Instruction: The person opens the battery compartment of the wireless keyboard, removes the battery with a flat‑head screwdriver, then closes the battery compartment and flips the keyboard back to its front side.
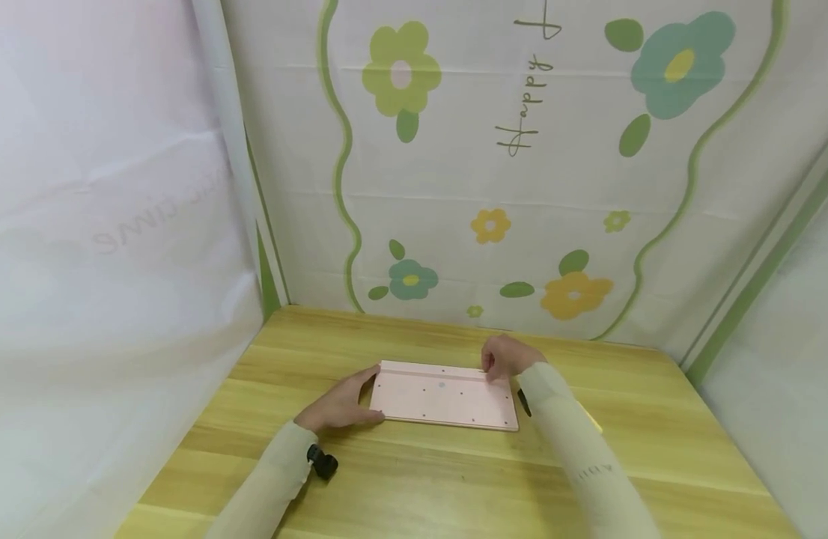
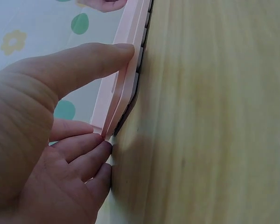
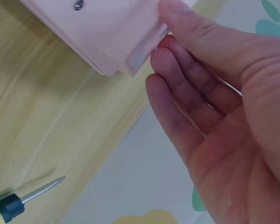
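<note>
A pink keyboard (image 1: 448, 400) lies face down on the wooden table, its back dotted with several small screws. In the left wrist view, dark-edged keycaps (image 2: 141, 59) show along its underside. My left hand (image 1: 340, 404) holds its left end, thumb on the near edge and fingers at the far-left corner. My right hand (image 1: 510, 356) is at the far edge near the right corner. There the right wrist view shows the thumb on the back panel and curled fingertips at the rim, pinching the raised strip (image 3: 139, 57).
A screwdriver (image 3: 11, 205) with a yellow and black handle lies on the table to the right, partly hidden by my right sleeve in the head view. White flower-printed cloth (image 1: 454, 172) hangs behind the table (image 1: 400, 486) and at both sides.
</note>
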`<state>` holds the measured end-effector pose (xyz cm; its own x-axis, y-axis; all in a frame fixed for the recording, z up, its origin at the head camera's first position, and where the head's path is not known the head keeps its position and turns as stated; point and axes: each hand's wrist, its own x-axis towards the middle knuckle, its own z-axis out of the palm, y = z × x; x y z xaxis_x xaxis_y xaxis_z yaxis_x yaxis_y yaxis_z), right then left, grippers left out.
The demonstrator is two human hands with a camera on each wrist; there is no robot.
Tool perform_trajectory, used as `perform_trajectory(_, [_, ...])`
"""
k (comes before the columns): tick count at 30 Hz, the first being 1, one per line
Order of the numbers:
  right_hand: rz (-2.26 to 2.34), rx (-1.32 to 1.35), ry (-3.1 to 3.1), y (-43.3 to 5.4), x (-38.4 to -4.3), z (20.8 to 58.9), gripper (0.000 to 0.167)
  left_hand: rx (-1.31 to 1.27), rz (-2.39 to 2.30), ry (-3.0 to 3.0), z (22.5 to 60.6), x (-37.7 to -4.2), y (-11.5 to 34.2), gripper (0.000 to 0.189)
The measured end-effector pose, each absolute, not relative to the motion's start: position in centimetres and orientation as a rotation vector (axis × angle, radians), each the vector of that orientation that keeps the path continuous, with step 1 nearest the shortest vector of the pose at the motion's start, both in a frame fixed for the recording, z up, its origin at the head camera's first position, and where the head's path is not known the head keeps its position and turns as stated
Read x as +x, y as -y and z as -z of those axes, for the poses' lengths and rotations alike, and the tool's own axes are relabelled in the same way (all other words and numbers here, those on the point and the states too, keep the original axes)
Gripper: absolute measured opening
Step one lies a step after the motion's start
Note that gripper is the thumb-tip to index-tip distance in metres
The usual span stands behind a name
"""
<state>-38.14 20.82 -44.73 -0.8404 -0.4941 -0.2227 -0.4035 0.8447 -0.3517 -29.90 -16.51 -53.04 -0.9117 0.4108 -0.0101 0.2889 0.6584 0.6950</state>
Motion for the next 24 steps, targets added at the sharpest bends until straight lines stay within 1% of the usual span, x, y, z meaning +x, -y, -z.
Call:
perform_trajectory(7, [0.467, -0.554, -2.704, -20.5, -38.8, 44.6, 0.010, 0.593, -1.114, -2.687, 52.9, -30.0, 16.6, 0.102])
perform_trajectory(15, [0.382, -0.413, -2.701, -20.5, -39.9, 45.2, 0.015, 0.603, -1.099, -2.688, 53.0, -30.1, 16.4, 0.101])
perform_trajectory(20, [0.428, -0.378, -2.666, -20.9, -40.4, 45.5, 0.015, 0.596, -1.119, -2.669, 52.9, -30.1, 16.3, 0.101])
perform_trajectory(24, [0.466, -0.420, -2.680, -20.9, -40.1, 45.5, 0.015, 0.570, -1.129, -2.670, 53.0, -30.0, 16.6, 0.101])
